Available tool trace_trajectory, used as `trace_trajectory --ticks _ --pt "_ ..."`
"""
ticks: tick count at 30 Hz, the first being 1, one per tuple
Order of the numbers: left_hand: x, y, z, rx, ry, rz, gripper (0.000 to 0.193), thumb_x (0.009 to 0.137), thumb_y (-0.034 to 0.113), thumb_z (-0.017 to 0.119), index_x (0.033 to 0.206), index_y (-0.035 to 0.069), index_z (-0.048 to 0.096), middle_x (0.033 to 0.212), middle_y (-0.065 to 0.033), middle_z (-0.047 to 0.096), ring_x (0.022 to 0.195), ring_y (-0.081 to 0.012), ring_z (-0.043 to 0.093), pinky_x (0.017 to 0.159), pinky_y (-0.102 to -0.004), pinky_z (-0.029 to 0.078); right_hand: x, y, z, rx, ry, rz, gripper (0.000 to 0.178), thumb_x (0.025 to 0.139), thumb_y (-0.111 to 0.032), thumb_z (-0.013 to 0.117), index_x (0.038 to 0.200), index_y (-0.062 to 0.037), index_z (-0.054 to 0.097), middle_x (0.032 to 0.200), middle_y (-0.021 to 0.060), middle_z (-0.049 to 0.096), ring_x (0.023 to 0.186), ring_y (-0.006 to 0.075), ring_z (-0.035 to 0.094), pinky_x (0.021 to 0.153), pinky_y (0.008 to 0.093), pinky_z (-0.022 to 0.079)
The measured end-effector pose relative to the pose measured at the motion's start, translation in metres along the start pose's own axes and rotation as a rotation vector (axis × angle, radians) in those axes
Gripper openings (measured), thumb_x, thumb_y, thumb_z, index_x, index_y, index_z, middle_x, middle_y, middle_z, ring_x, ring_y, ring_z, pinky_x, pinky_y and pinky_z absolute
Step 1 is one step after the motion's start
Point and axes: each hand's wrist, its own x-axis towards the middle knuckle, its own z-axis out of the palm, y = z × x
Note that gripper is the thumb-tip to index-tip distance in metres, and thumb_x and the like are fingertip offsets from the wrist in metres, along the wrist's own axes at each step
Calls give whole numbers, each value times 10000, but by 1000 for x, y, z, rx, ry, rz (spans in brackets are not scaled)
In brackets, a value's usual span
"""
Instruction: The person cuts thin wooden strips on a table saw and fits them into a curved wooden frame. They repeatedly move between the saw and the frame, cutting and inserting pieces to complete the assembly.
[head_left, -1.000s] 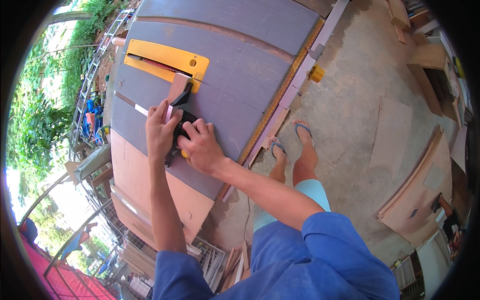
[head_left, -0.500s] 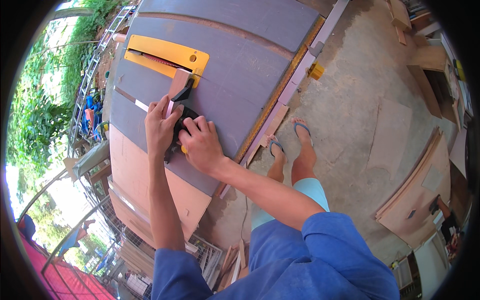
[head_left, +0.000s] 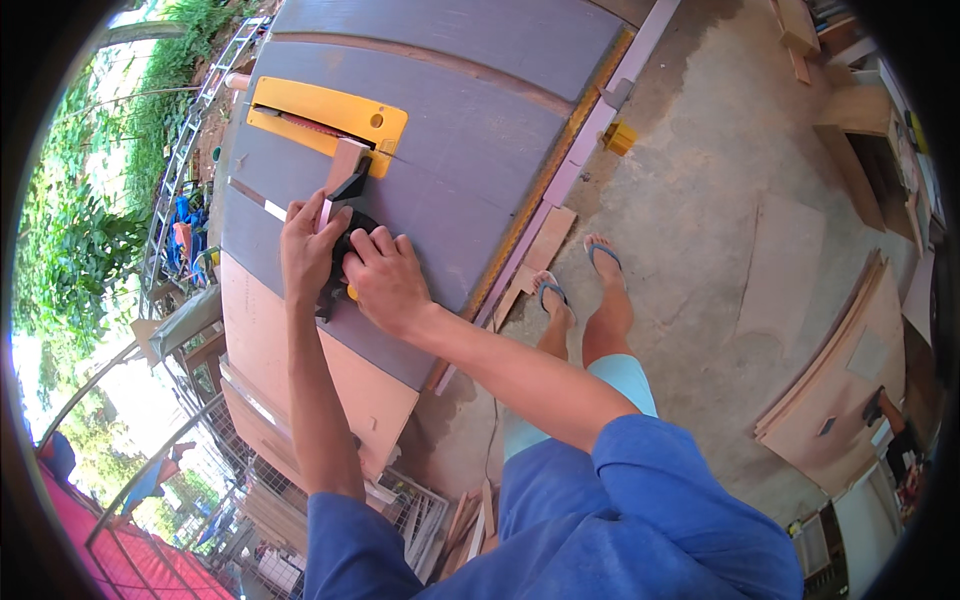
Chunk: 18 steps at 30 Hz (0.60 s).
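Observation:
A wood strip [head_left: 346,164] lies against the black face of a mitre gauge [head_left: 352,212] on a grey table saw [head_left: 480,150]. My left hand [head_left: 308,252] pinches the strip to the gauge with thumb and fingers. Bent over the gauge's dark body is my right hand [head_left: 388,285], its fingers closed on it; their grip is partly hidden. The strip's far end reaches over the edge of the yellow insert plate [head_left: 350,103]. In the plate's slot shows the saw blade [head_left: 312,123], close to that end; whether they touch I cannot tell.
A fence rail [head_left: 585,150] with a yellow knob [head_left: 620,138] runs along the saw's right edge. A wooden board [head_left: 330,370] adjoins the table's near left side. Plywood sheets [head_left: 840,380] stand at the right. My feet in sandals [head_left: 605,258] are on the concrete floor.
Both hands, with the strip and mitre gauge, have shifted slightly left across the saw table. The whole view has also shifted a little. Both grips look the same.

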Motion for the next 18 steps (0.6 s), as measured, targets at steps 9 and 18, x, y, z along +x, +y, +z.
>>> trace_trajectory --ticks 9,18 --pt "0 -6 -2 14 18 5 573 902 312 807 1358 -13 684 997 -92 577 889 -204 588 817 -347 490 -1 -2 -3 19 -3 7 77 885 -149 647 916 -101 699 1187 73 610 1143 263 535 908 416 430" --pt "-46 30 24 77 -2 48 531 941 277 781 1368 -21 676 1055 -116 619 956 -223 621 879 -340 496 -56 7 -51 123 59 33 204 834 -105 668 1031 -68 636 1169 103 590 1133 292 539 938 438 435"
